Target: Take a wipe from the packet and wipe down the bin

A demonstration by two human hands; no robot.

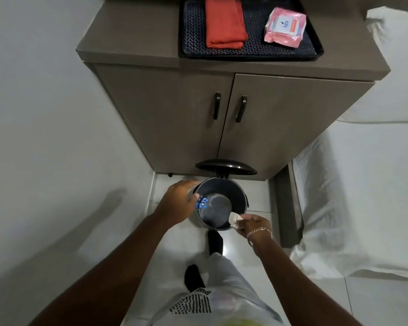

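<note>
A small dark round pedal bin (242, 198) stands on the floor in front of a cabinet, its lid (225, 166) flipped up at the back. My left hand (180, 201) grips the bin's left rim. My right hand (252, 224) holds a white wipe (234, 218) pressed on the near right rim. A foot in a black sock (214, 240) sits at the bin's base. The pink wipe packet (284, 28) lies on a dark tray (191, 38) on the cabinet top.
A folded red cloth (224, 22) lies on the tray's left side. The brown two-door cabinet (174, 118) stands right behind the bin. A bed with white sheets (358, 196) runs along the right. A white wall is on the left.
</note>
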